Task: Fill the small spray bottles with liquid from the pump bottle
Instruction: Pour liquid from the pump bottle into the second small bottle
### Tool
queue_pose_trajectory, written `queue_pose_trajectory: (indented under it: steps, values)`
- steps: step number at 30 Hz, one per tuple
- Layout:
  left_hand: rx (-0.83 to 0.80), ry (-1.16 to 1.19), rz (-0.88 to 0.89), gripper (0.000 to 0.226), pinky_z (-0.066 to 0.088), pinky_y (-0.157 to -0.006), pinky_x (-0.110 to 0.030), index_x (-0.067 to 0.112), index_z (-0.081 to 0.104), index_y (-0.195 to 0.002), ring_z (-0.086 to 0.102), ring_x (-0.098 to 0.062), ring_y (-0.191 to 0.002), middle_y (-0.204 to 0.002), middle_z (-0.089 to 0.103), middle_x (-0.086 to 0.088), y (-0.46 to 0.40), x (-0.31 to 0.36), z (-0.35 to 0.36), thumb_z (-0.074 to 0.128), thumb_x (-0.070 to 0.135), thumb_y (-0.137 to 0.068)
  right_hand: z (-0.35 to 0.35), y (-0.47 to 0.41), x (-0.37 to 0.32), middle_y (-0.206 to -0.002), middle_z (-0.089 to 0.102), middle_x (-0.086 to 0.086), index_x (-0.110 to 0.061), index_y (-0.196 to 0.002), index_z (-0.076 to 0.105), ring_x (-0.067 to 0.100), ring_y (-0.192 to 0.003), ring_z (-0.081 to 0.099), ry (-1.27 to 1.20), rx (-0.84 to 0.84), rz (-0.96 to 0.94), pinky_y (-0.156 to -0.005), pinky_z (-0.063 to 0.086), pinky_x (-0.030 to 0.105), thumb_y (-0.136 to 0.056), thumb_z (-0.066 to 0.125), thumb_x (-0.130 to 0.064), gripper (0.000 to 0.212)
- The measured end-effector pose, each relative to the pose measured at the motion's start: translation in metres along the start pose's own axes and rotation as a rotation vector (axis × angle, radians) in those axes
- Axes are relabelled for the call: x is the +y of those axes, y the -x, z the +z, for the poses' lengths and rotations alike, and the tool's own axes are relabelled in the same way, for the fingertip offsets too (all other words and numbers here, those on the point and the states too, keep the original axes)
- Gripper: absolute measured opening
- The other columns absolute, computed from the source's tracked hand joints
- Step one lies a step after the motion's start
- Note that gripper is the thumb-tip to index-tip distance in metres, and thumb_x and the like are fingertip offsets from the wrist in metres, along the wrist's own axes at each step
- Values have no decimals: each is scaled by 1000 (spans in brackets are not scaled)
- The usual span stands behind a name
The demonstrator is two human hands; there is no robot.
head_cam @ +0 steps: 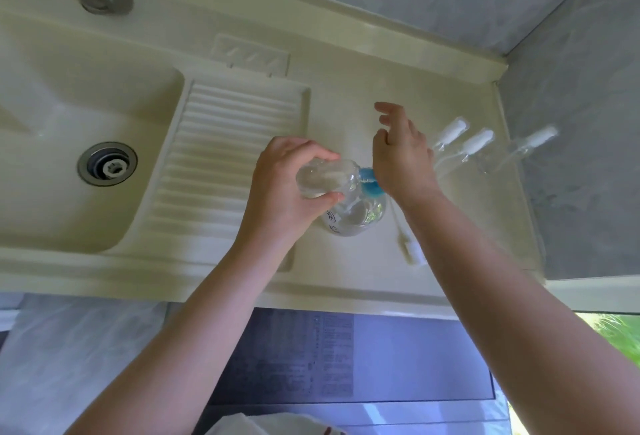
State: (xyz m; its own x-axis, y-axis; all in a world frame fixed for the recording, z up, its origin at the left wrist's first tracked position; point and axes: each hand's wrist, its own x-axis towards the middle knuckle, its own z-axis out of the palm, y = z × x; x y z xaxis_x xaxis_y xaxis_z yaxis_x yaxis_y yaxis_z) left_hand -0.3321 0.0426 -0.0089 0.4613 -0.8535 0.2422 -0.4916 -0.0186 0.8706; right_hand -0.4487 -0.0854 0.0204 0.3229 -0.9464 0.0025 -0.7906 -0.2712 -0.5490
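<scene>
Fingers [325,157] of my left hand [277,185] wrap a small spray bottle [325,176] against the pump bottle [356,212] on the table [346,95]; my right hand [401,157] presses the blue pump [370,183], fingers loose. Clear plastic looks light and slippery, so I'd grip mid-body.

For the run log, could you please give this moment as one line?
left hand: holds small spray bottle at pump bottle | right hand: on blue pump head | three spray bottles waiting

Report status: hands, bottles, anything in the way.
Left hand grips small clear bottle at blue pump head. Right hand open over pump. Pump bottle upright. Three spray bottles right; path clear.
</scene>
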Motion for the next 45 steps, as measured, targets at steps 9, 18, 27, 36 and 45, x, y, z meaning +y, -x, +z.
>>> queue_pose_trajectory:
  steps: [9, 18, 27, 36, 45]
  values:
    - [2, 17, 28, 47, 45, -92, -23, 23, 71, -102, 54, -10, -110, -104, 46, 32, 1, 2, -3, 92, 20, -60, -7, 1, 0, -129, 59, 0, -22, -130, 50, 14, -121, 53, -282, 58, 63, -98, 40, 30, -98, 44, -21, 33]
    - [-10, 11, 9, 47, 43, -102, -40, 24, 71, -101, 53, -12, -114, -105, 48, 29, 0, 2, -2, 92, 20, -59, -3, 3, 1, -136, 50, 7, -29, -138, 42, 26, -125, 48, -139, -106, 192, -110, 34, 48, -99, 36, -28, 40]
    - [-18, 17, -39, 48, 44, -101, -36, 26, 70, -101, 54, -11, -112, -112, 54, 8, 1, 3, -2, 92, 19, -59, -3, 9, -6, -141, 49, 3, -32, -143, 39, 27, -132, 42, 24, -63, 88, -106, 30, 45, -100, 30, -27, 44]
    - [-19, 8, -38, 47, 44, -95, -27, 29, 69, -101, 53, -4, -112, -113, 54, 10, 0, 6, -3, 91, 19, -60, -12, 3, -1, -147, 42, 5, -31, -146, 34, 23, -139, 36, -97, -107, 111, -116, 25, 50, -102, 37, -39, 45]
    - [-28, 4, -28, 46, 40, -97, -22, 26, 70, -100, 53, -6, -113, -112, 57, 8, -2, 3, -1, 92, 20, -59, -10, 6, 1, -137, 52, 2, -31, -138, 43, 19, -120, 49, -274, -85, 192, -112, 34, 43, -102, 37, -35, 37]
